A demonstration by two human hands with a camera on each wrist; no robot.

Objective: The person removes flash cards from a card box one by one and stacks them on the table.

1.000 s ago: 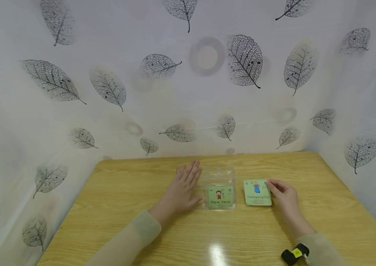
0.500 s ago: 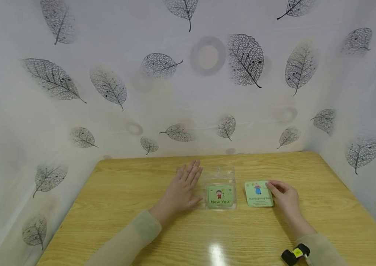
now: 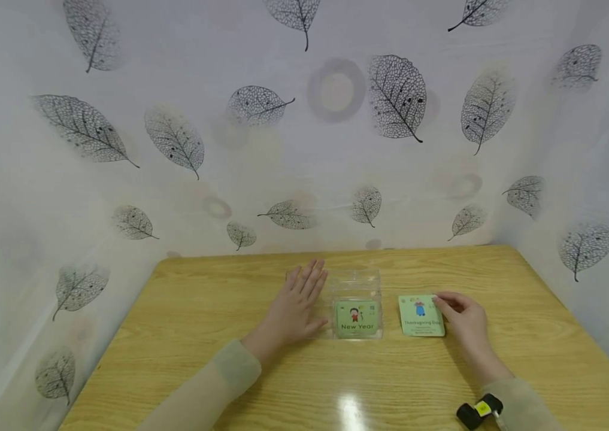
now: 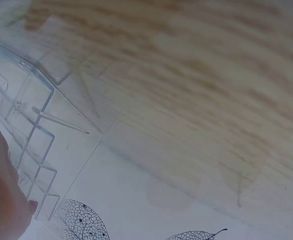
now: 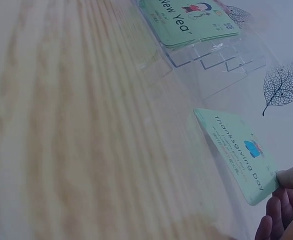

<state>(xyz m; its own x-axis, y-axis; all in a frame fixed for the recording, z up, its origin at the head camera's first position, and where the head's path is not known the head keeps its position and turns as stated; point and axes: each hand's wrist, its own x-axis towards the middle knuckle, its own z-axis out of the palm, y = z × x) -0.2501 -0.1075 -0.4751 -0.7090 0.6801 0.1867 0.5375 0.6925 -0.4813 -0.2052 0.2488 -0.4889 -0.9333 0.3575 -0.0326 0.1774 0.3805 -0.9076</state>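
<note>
Right hand (image 3: 464,320): fingers pinching card (image 3: 421,317) at corner.
Left hand (image 3: 294,306): fingers lying straight, seemingly steadying rack (image 3: 355,293).
Card step: apparently positioning; next move calling for steady pinch.

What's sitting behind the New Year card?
Behind the New Year card, what look like more card edges show in the right wrist view; their faces are covered. The left hand hides part of the clear holder.
</note>
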